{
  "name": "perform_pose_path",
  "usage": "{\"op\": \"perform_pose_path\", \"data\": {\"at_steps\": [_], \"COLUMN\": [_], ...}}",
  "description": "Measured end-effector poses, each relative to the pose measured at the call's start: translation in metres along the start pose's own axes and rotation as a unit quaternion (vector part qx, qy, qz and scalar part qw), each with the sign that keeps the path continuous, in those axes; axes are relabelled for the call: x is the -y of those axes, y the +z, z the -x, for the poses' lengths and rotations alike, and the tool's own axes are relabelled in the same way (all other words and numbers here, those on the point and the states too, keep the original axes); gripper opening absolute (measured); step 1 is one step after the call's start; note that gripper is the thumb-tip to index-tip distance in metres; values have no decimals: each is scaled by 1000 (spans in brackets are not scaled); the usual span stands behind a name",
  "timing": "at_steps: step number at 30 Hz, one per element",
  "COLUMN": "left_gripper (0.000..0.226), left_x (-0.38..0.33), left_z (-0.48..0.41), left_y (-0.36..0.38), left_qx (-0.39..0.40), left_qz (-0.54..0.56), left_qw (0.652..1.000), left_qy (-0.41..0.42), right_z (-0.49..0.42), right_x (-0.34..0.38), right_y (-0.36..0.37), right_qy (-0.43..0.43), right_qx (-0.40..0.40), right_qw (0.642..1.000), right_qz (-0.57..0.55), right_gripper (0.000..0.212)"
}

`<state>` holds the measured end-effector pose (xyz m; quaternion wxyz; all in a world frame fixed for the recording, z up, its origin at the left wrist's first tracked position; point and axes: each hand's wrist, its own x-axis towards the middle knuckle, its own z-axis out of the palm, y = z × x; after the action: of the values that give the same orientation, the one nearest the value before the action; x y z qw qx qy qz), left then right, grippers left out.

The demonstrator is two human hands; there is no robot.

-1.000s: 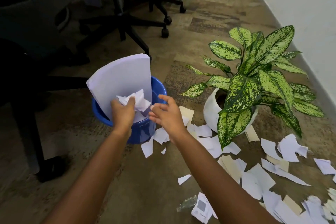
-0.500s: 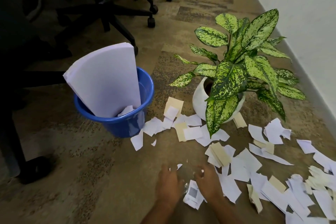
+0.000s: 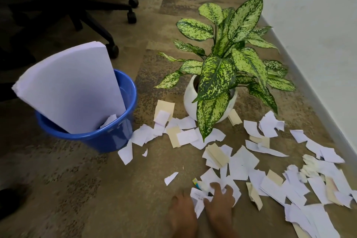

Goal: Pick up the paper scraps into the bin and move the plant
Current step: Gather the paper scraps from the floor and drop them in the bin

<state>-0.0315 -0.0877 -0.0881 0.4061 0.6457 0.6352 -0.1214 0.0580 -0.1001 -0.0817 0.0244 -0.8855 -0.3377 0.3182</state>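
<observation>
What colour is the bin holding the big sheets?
Blue bin, clearest in the head view, the only one.

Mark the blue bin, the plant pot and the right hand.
blue bin (image 3: 108, 137), head view, front outer wall.
plant pot (image 3: 190, 100), head view, left white side.
right hand (image 3: 219, 202), head view, back of hand.

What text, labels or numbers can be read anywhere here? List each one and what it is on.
None can be read.
Crumpled scrap between the left hand and right hand: faint dark print, too blurred to read.
Large sheets in the blue bin: blank.
Floor scraps: no legible print.
</observation>
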Motion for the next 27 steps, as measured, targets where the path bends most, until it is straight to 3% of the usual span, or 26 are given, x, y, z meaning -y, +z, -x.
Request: {"op": "perform_pose_path", "data": {"at_steps": [5,9,11,14,19,23,27], "left_gripper": [16,40,49,57,60,46,39], "left_x": [6,17,22,22,19,15,21], "left_z": [-4,-13,-20,-28,-36,-39,-34], "left_y": [-4,-21,-32,-44,-49,-50,-48], "left_qx": [-44,-103,-123,-100,-65,-47,-87], "left_qz": [16,-18,-3,40,4,34,124], "left_qw": [999,995,992,994,998,998,987], "left_qy": [11,-1,4,-10,-21,-29,-50], "right_z": [-5,-6,-7,-12,-16,-19,-18], "right_x": [-4,13,32,51,61,62,59], "right_y": [-3,-12,-17,-18,-20,-23,-23], "right_qy": [-79,-123,-129,-125,-144,-153,-145], "right_qx": [31,25,71,39,15,14,8], "right_qw": [996,988,987,991,988,988,986], "right_qz": [-29,-91,-63,-40,-51,-34,-86], "right_gripper": [32,26,30,37,32,32,29]}}
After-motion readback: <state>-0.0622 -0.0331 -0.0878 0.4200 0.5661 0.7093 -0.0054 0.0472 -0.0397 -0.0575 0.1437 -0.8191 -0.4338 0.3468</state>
